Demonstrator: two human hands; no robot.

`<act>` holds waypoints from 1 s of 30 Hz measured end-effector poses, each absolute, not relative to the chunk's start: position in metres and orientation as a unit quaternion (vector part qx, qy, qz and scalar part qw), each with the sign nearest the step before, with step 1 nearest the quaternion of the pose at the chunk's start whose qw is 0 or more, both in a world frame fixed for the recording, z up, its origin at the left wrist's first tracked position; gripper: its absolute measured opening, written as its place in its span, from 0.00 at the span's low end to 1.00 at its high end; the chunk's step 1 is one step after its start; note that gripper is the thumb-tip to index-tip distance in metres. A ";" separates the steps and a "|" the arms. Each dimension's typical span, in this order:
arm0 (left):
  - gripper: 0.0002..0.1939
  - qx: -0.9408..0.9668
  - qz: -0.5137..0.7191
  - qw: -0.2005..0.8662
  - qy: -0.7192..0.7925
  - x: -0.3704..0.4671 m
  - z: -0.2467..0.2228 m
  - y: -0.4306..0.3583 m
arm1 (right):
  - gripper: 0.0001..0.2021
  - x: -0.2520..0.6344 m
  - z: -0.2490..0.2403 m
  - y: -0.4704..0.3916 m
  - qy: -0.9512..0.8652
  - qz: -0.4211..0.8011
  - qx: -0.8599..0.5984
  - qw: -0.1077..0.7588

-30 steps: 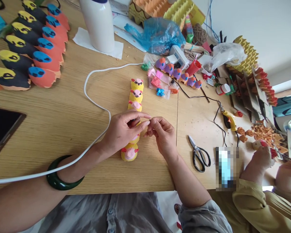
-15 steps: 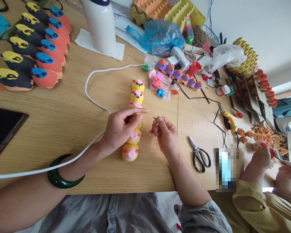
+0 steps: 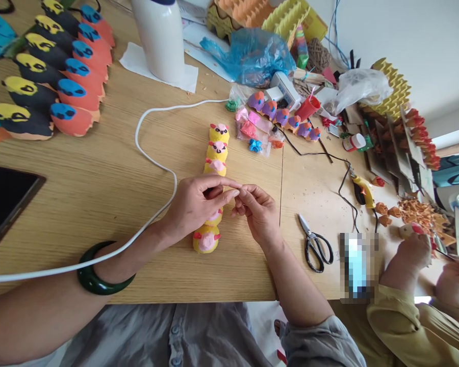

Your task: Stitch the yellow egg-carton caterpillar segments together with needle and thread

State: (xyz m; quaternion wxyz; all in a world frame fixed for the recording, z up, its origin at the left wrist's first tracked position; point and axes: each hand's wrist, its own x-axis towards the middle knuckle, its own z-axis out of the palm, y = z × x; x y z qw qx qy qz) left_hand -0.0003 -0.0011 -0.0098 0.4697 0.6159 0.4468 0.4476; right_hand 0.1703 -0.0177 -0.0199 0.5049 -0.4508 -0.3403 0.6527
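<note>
My left hand (image 3: 199,201) is over the middle of a yellow egg-carton strip (image 3: 219,133) with pink faces and red side pieces. Its thumb and forefinger are pinched together, and their tips meet the fingertips of my right hand (image 3: 260,211). The right thumb and fingers are closed too. Whatever lies between the fingertips is too small to make out. Black marks show on the two far faces of the strip; the nearest face (image 3: 206,240) is plain pink. My left hand hides part of the strip's middle.
A white cable (image 3: 137,234) crosses my left forearm. Scissors (image 3: 314,244) lie right of my right hand. Beyond are clay packets (image 3: 248,127), a purple strip (image 3: 281,116) and a white bottle (image 3: 161,43). Another person's hands (image 3: 415,252) work at far right.
My hands have come together at the fingertips; the left thumb and forefinger have closed. The thin dark piece seen in my right fingertips before is now hidden.
</note>
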 end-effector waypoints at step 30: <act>0.14 0.606 0.429 0.462 0.485 -0.001 -0.012 -0.002 | 0.16 0.170 -0.016 -0.017 -0.315 0.661 -0.464 0.499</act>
